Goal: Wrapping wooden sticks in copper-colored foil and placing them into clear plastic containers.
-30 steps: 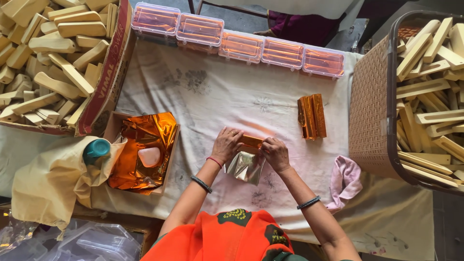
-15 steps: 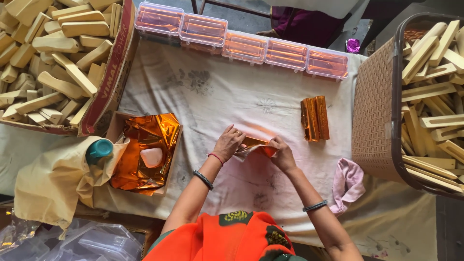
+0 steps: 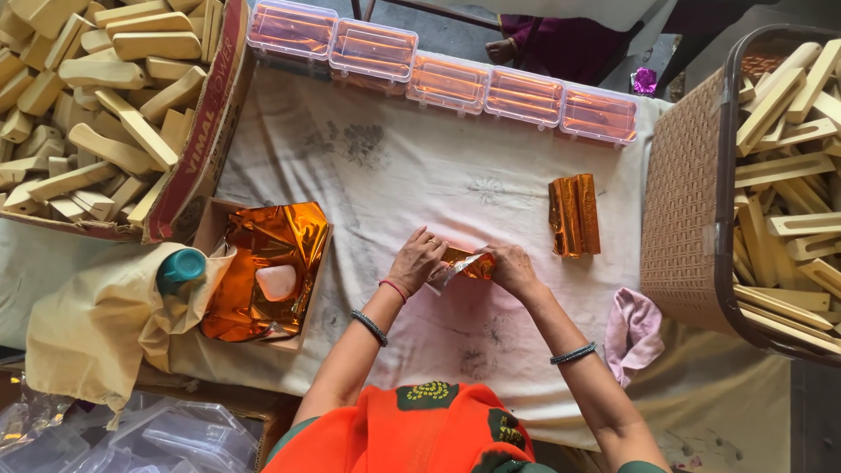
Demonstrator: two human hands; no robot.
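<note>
My left hand [image 3: 417,260] and my right hand [image 3: 511,268] meet over the white cloth [image 3: 394,166] and both grip a small block half wrapped in orange-gold foil [image 3: 462,264]. The foil's silver underside shows at its left end. Two finished foil-wrapped blocks [image 3: 575,214] lie side by side just to the upper right of my right hand. A shallow cardboard tray with loose orange foil sheets [image 3: 265,263] and a pale pink lump on top sits left of my left hand.
A cardboard box of bare wooden blocks [image 3: 105,96] stands at far left; a brown basket of wooden blocks [image 3: 692,201] at right. Several clear lidded boxes [image 3: 447,81] line the far edge. A teal bottle cap [image 3: 181,265], a pink rag [image 3: 632,331] and clear plastic boxes [image 3: 166,435] lie nearby.
The foil around the block has been folded tighter; less loose silver foil hangs below my hands. My hands shifted slightly up the cloth with the view.
</note>
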